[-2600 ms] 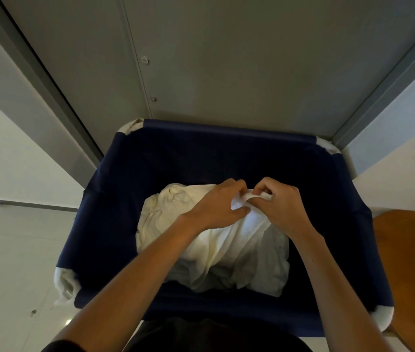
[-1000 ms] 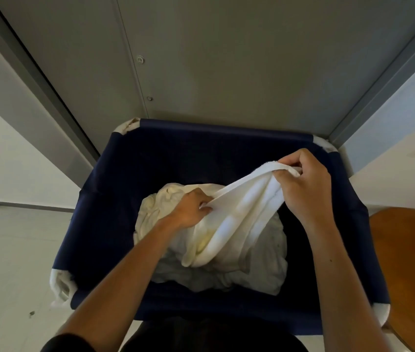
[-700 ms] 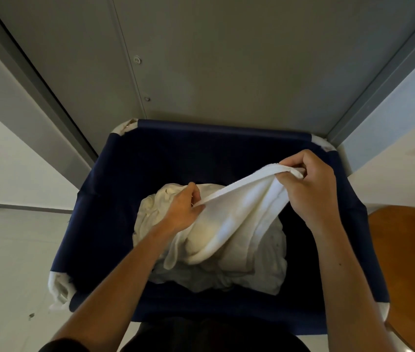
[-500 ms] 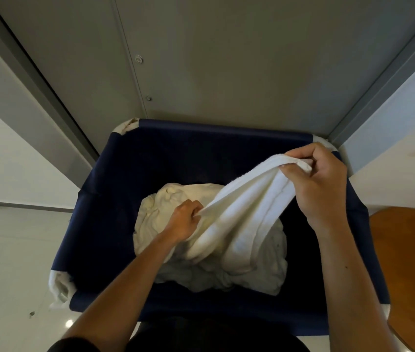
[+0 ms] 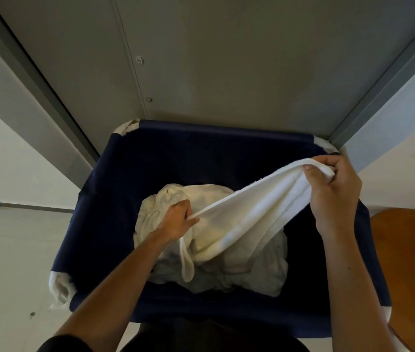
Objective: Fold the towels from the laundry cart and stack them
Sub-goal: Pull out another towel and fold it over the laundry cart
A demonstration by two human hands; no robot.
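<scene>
Towel (image 5: 252, 212), white terry, is pinched at one bunched end by the curled fingers (image 5: 328, 162) and thumb of the right hand (image 5: 333, 196), raised near the far right corner of the laundry cart (image 5: 94, 224). Lower and to the left, the left hand (image 5: 175, 222) grips the same cloth along its edge, its fingers (image 5: 188, 217) closed tight round the hem just above the pile (image 5: 252, 270).

At the start of the clip both hands were bunched together on top of the pile. Now they are well apart, and the cloth runs between them as a long sloping band. Since half a second ago the right hand has gone a little further right, while the left has hardly shifted. A narrow loop of hem now hangs below the left wrist.

The stretched band has a nubby pile and a flat woven border along its edge. Under it, the remaining white and cream cloth lies crumpled in soft folds on the cart's floor.

The cart is a deep rectangular bag of smooth navy fabric with white corner pieces. Beyond its far rim stands a matt grey metal panel (image 5: 226, 59) with a vertical seam and round fasteners. A rounded, glossy brown wooden surface (image 5: 409, 262) sits to the right, and pale floor (image 5: 10, 250) lies to the left.
</scene>
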